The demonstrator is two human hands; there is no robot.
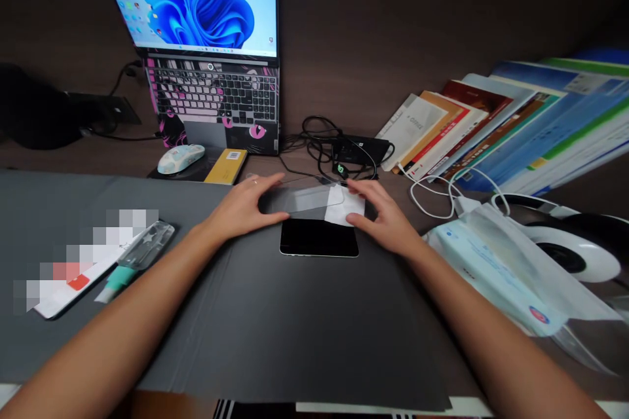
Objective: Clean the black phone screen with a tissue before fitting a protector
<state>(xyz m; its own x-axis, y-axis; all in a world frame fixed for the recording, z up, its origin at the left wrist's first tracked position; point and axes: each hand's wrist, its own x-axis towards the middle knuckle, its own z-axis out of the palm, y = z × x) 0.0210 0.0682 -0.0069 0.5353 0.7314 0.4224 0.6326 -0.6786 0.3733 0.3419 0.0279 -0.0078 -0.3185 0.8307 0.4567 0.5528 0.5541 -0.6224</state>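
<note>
A clear plastic sheet [307, 200] sits crosswise between my hands, its right end overlapping a small white paper [339, 211]. My left hand [248, 206] has the sheet's left end between thumb and fingers, gripping it across its width. On the other side, my right hand [386, 216] holds the paper's right part, thumb at the near edge and fingers at the far edge. Just below them a black-screened phone [319, 239] lies on the dark grey desk mat [304, 327]; its far part is hidden under the sheet and paper.
A laptop [211, 95] stands behind, with a mouse [181, 159] and yellow box [226, 167] before it. Cables and a black adapter [361, 150] lie beyond my hands. Books [472, 124], a tissue pack [496, 275] and headphones [565, 252] are right; a clear-and-green item [142, 249] lies left.
</note>
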